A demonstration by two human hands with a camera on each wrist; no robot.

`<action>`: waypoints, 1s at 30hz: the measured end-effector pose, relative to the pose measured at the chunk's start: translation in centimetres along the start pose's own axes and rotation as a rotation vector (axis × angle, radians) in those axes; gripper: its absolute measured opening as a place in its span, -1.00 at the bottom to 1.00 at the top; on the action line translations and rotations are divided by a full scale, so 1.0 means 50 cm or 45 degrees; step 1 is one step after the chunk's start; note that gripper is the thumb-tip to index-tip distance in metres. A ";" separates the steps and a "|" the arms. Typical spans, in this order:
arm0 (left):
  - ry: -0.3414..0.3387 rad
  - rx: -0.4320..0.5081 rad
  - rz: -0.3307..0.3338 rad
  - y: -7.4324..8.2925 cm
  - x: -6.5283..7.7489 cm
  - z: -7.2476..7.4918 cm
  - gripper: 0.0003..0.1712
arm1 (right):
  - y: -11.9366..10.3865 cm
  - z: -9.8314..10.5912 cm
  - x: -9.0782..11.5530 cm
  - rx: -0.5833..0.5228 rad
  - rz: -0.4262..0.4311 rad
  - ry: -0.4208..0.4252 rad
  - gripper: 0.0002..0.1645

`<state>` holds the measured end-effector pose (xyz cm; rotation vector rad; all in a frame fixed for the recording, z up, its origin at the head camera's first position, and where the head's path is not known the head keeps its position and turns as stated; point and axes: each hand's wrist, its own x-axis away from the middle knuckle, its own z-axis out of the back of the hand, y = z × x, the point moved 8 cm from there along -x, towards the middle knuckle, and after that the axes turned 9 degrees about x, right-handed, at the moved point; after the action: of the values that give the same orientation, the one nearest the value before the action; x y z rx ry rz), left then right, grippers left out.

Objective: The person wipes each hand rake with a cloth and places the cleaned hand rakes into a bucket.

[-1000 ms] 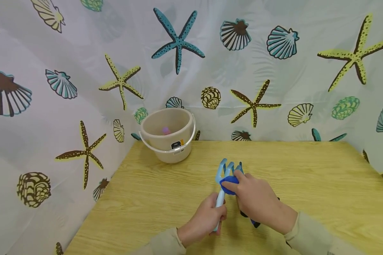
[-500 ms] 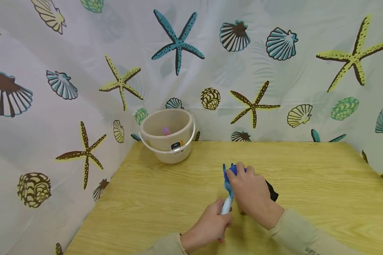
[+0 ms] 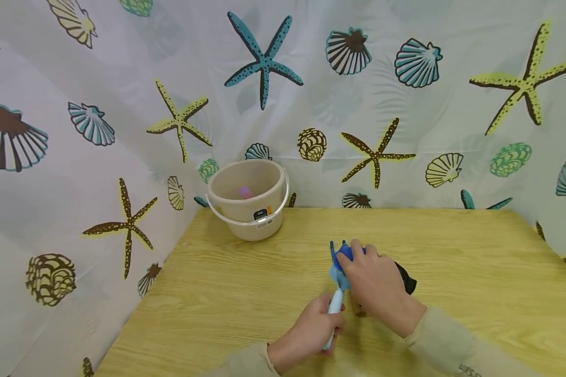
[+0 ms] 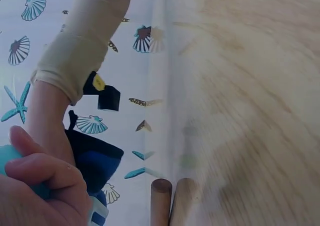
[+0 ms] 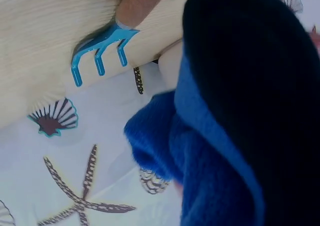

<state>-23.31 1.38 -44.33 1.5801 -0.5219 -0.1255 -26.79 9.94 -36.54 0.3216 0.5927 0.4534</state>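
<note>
So compared with a second ago, the fuzzy blue-and-black cloth [image 3: 343, 257] has gone from the neck of the light-blue plastic hand rake [image 3: 336, 305] up onto the head, and most of the prongs that were in plain sight are now hidden. The rake has shifted a little to the right too, and the left hand [image 3: 313, 324] has gone along with it. Against half a second ago it's nearly the same picture; the loose black end of the cloth just pokes out a bit further right.

As for who's got what: the left hand has its fingers curled round the rake's pale handle, with the head sticking out beyond them, tilted slightly right. The right hand [image 3: 374, 280] grips the cloth, fingers bent over it, right up against the rake head. Black flap hangs out on the far side of that hand.

In the right wrist view there's also a teal rake with a brown wooden handle [image 5: 117, 34] on the pale wood-grain worktop [image 3: 453, 251]; the head view mostly hides it. The beige plastic bucket [image 3: 236, 213] hasn't budged from the back left, well apart from both hands, with something pinkish-purple [image 3: 245, 192] inside, too small to make out.
</note>
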 end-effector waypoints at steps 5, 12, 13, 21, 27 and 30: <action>0.006 0.033 0.018 0.002 0.003 -0.007 -0.70 | 0.005 0.013 0.004 0.101 -0.113 0.145 -0.65; -0.020 0.085 0.023 0.004 0.006 -0.015 -0.75 | 0.010 0.022 0.005 0.096 -0.175 0.090 -0.63; -0.021 0.082 0.018 0.004 0.007 -0.016 -0.76 | 0.011 0.022 0.004 0.070 -0.166 0.066 -0.63; -0.007 0.077 -0.008 0.009 0.013 -0.013 -0.72 | 0.015 0.016 -0.006 -0.232 -0.013 -0.177 -0.47; 0.024 0.086 -0.004 0.009 0.004 0.000 -0.73 | 0.012 0.028 0.003 -0.441 0.068 -0.273 -0.49; 0.035 0.092 -0.023 0.009 0.001 0.006 -0.74 | 0.013 0.033 0.015 -0.472 0.083 -0.288 -0.50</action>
<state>-23.46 1.10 -43.93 1.6549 -0.4959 -0.0994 -25.49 10.62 -35.32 0.0365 0.2698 0.5702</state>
